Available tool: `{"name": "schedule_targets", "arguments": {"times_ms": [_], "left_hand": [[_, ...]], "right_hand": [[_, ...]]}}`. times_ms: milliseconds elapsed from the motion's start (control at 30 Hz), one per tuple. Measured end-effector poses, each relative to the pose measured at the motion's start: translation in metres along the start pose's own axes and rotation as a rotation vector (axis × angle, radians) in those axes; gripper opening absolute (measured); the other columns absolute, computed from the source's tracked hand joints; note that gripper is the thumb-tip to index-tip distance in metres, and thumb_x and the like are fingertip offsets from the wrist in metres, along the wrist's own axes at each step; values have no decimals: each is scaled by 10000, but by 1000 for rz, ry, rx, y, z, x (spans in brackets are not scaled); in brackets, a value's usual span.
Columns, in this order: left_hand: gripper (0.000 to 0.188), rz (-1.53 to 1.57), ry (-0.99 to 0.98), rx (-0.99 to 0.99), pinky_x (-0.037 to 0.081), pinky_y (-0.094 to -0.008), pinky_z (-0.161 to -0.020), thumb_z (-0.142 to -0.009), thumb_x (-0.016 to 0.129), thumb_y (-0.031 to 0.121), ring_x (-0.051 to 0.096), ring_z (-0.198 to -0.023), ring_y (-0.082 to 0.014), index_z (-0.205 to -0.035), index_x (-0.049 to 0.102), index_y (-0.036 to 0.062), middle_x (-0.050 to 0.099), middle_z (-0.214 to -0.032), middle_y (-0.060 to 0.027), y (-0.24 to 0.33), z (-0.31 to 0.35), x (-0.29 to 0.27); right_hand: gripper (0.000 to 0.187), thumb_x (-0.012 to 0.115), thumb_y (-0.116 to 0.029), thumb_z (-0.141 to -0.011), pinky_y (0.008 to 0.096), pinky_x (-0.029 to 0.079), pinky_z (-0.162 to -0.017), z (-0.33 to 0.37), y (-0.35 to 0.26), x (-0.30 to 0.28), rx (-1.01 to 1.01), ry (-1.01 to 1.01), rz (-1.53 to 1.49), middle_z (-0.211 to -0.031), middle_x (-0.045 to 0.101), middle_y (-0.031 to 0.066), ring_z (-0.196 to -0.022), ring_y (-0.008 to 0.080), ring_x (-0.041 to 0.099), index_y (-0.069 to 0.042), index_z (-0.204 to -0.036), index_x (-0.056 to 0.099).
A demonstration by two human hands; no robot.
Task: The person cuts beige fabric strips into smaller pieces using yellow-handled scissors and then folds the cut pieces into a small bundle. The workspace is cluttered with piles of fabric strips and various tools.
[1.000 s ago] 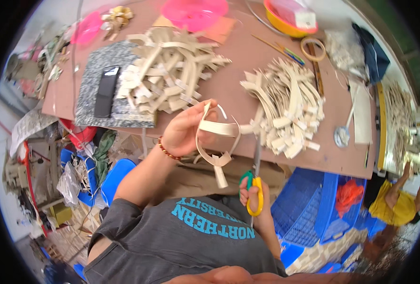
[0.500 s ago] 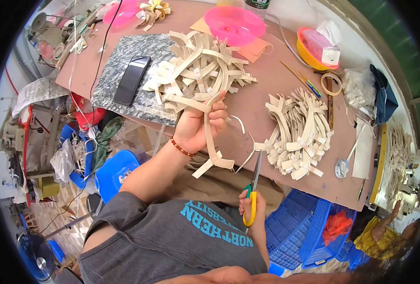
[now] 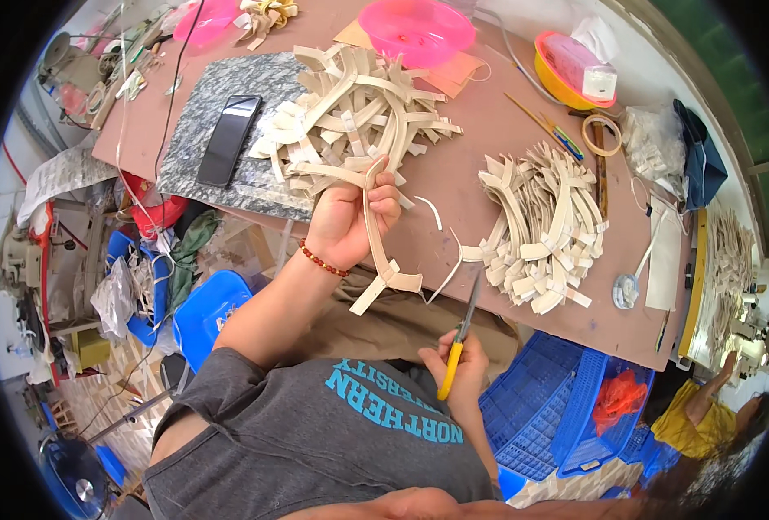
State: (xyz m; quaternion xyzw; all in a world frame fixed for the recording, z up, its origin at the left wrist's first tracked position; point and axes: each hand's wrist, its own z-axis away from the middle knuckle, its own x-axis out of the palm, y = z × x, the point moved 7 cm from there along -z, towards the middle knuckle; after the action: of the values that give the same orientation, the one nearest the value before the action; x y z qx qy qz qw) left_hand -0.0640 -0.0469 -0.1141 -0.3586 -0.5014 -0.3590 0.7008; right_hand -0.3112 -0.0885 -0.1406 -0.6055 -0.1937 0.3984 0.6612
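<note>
Our left grip (image 3: 354, 217) has its fingers closed around a cream branching strap (image 3: 376, 230), which hangs down by the front edge of the tabletop (image 3: 467, 121), its forked lower end over our lap. Our right grip (image 3: 465, 364) is wrapped around the scissors (image 3: 468, 312), yellow handle in the palm and blades pointing up toward that same edge, apart from the strap. From the strap's fork we can follow a thin cord (image 3: 443, 283) across to the pile of matching straps on the right (image 3: 545, 238); a short white strip (image 3: 430, 211) lies between. Beyond our left grip, a second, looser strap pile (image 3: 358, 113) spreads partly over a speckled stone slab (image 3: 189, 130), where a black phone (image 3: 229, 140) also rests. Farther back we have a pink bowl (image 3: 417, 33), and, past the right pile, pens (image 3: 566, 143) beside a tape roll (image 3: 602, 137). Below the tabletop, to our right, stand blue crates (image 3: 527, 416), one containing a red plastic bag (image 3: 620, 400).
</note>
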Motion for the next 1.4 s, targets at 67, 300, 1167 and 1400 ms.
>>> {"name": "schedule_targets", "arguments": {"times_ms": [67, 300, 1167, 1400], "left_hand": [[280, -39, 19, 15, 401, -235, -624, -930, 371, 48, 409, -687, -107, -1186, 455, -28, 424, -862, -39, -5, -1, -6], [281, -210, 211, 41, 421, -249, -633, -910, 337, 20, 419, -701, -110, -1163, 448, -32, 440, -889, -49, -41, -3, -17], [236, -331, 235, -135, 445, -252, -676, -957, 392, 164, 487, -735, -131, -1110, 478, 5, 519, -898, -58, -74, 8, -23], [223, -816, -152, -235, 456, -315, -820, -947, 475, 198, 563, -932, -158, -1092, 517, 34, 594, -978, -68, -102, 40, -15]], "right_hand": [[330, 792, -74, -683, 172, 382, -574, -7, -27, -5, -116, 114, 121, -757, 563, -10, -630, 35, 451, -48, -881, 529], [377, 823, -117, -643, 203, 441, -530, -41, -41, 4, -204, 157, 31, -633, 483, -15, -544, 52, 449, -34, -902, 562], [248, 690, -25, -772, 202, 430, -543, -41, -23, 12, -43, 12, -520, -790, 585, 37, -593, 62, 518, -49, -888, 472], [172, 614, 2, -823, 227, 391, -456, -41, -25, 2, 118, 160, -1016, -756, 562, 33, -520, 89, 494, -75, -890, 475]]}}
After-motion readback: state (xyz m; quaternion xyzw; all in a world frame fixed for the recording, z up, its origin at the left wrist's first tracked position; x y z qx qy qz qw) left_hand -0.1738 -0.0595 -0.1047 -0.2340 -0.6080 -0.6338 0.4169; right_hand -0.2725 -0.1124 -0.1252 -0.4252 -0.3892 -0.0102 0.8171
